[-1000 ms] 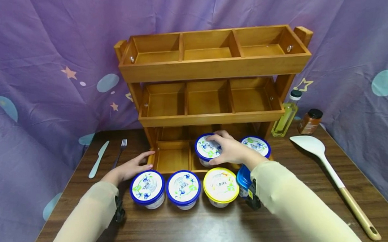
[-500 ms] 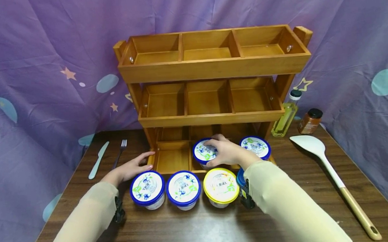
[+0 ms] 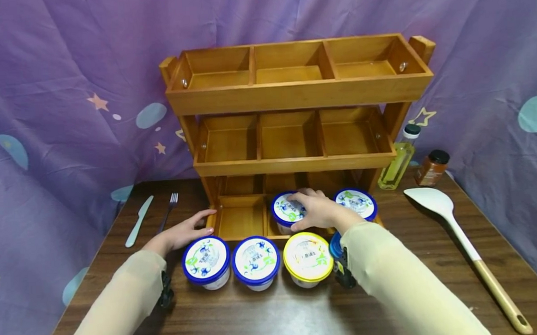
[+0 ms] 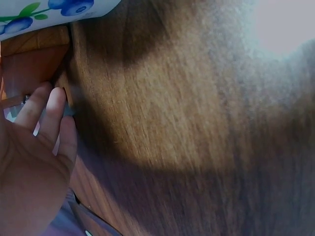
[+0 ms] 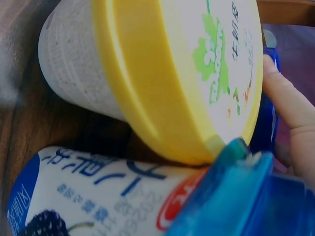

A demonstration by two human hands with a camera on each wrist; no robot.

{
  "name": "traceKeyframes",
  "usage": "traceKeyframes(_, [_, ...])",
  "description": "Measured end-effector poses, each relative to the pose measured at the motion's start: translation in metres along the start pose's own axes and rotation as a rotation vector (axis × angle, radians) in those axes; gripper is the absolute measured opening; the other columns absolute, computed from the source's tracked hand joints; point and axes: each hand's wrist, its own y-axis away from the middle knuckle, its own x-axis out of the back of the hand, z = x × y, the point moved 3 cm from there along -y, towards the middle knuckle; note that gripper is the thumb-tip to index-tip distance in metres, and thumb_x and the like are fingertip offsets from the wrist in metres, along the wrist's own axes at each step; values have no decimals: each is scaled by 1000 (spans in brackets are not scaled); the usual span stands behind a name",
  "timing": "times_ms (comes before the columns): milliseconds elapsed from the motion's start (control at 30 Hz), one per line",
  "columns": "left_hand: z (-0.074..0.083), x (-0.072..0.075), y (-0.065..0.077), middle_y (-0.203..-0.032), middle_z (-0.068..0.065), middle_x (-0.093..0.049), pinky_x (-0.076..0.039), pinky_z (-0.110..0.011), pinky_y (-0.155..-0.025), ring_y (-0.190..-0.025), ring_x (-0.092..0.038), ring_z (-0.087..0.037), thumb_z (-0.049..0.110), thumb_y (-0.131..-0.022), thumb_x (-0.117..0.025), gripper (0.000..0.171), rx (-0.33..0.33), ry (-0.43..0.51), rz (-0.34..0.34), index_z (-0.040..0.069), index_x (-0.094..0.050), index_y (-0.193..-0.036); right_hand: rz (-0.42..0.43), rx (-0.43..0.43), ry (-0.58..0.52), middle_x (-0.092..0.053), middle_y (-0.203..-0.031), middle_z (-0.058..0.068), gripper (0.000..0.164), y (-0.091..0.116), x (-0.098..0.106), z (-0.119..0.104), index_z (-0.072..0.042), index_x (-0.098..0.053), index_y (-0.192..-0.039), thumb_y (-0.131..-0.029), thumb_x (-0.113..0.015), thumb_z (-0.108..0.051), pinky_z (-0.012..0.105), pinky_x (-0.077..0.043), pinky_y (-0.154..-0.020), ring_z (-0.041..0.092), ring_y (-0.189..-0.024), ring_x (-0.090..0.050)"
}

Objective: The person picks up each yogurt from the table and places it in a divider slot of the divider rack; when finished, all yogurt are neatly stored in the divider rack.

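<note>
"What's the biggest thing near you?"

"The purple curtain [image 3: 262, 13], patterned with stars and ovals, hanging behind everything. Then the dark wood table [image 3: 275, 319], and on it a three-tier wooden rack [image 3: 299, 95], its upper two tiers each split in three."

"And after that?"

"A white spatula [image 3: 434, 203] with a wooden handle, lying along the right side. My own hands come next. My right hand [image 3: 319, 210] grips a blue-lidded tub [image 3: 281, 207], thumb at the near edge, a finger over the lid."

"Where exactly is that tub?"

"At the bottom tier's middle compartment. I can't tell whether its base touches down inside."

"Your left hand [image 3: 183, 235]?"

"Holding nothing. The fingers lie fairly straight, resting against the rack's lower left end."

"Other containers?"

"A second blue-lidded tub [image 3: 355, 202] is at the right end of that tier. In front of the rack stand a left front tub [image 3: 206, 259] and a centre front tub [image 3: 256, 259], both blue-lidded, then a yellow-lidded tub [image 3: 308, 255]. Just beside the yellow one is a blackberry-printed cup [image 5: 103, 191], partly hidden by my right wrist."

"Smaller still?"

"Right of the rack, a bottle of yellow liquid [image 3: 398, 163] and a dark-capped jar [image 3: 432, 170]; on the left, a pale knife [image 3: 139, 221], and smallest, a fork [image 3: 168, 211]."
</note>
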Motion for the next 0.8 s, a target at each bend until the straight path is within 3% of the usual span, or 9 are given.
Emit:
traceKeyframes(367, [4, -1, -1, -143, -31, -29, -22, -62, -102, -131, -27, -46, 41, -95, -51, 65, 21, -6, -18, 20, -22, -149, 16, 60, -35, -22, -151, 19, 76, 14, 13, 8, -19, -43, -141, -78, -73, -47, 64, -24, -100, 46, -133, -19])
traceKeyframes(567, [2, 0, 0, -142, -31, -30, -22, -62, -101, -131, -28, -46, 40, -95, -52, 64, 21, -6, -4, 20, -23, -149, 33, 94, -32, -29, -148, 19, 76, 26, 23, 15, -16, -41, -142, -80, -71, -47, 65, -25, -98, 47, -131, -24])
traceKeyframes(800, [1, 1, 0, -143, -31, -29, -22, -63, -101, -131, -27, -46, 40, -95, -52, 64, 32, -1, -5, 20, -23, -149, 43, 132, 11, -39, -142, 18, 82, 49, 30, 31, -14, -45, -139, -76, -65, -62, 63, -30, -96, 45, -127, -32])
